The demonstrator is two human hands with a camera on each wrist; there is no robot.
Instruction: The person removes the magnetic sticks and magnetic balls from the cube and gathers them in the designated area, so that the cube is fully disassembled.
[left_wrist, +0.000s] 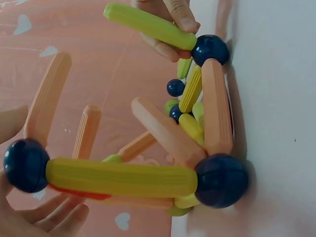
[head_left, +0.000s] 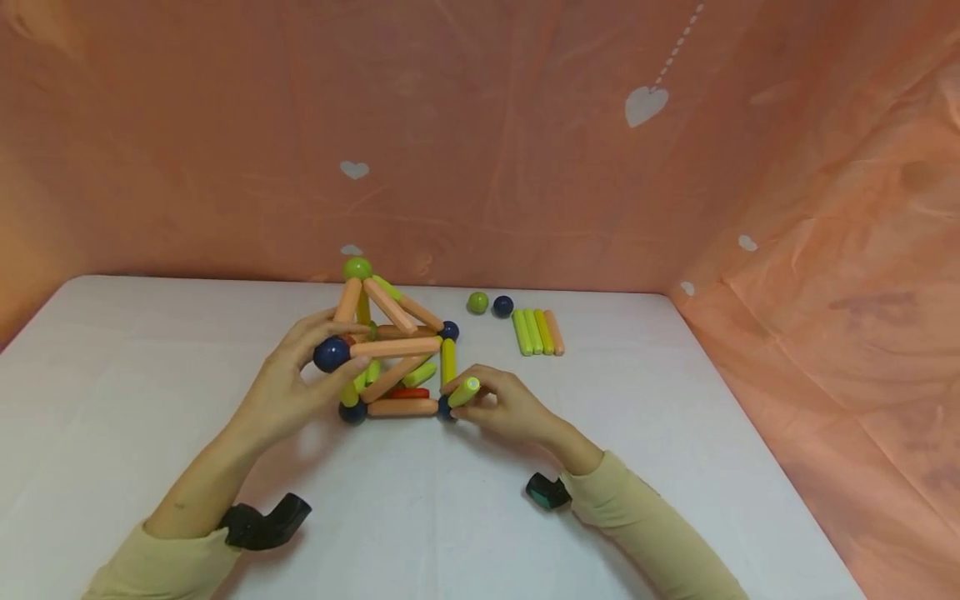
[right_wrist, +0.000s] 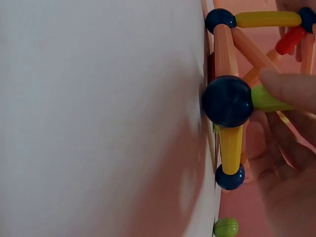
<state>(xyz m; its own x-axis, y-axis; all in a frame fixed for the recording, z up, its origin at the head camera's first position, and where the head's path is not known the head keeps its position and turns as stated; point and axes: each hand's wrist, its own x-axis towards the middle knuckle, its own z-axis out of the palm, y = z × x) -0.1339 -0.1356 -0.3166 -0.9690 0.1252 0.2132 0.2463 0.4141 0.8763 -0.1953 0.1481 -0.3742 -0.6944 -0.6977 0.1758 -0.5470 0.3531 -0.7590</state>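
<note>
A frame of magnetic rods and balls, with an orange rod point(head_left: 402, 407) along its front bottom edge, stands on the table. My left hand point(head_left: 281, 396) holds its raised front-left corner, thumb and fingers around a navy ball point(head_left: 332, 354) and the rods beside it. At the front-right bottom corner my right hand point(head_left: 517, 408) pinches a light green rod point(left_wrist: 148, 24) between thumb and fingers. That rod's lower end touches the corner's navy ball point(right_wrist: 227, 101), while its upper end is free. A green ball point(head_left: 357, 267) tops the frame, and a red rod point(head_left: 411, 393) shows inside.
Behind and right of the frame lie a loose green ball point(head_left: 477, 302) and a loose navy ball point(head_left: 503, 307). Several spare rods point(head_left: 538, 332) lie side by side nearby. The white table point(head_left: 420, 517) ends at an orange cloth backdrop point(head_left: 480, 150).
</note>
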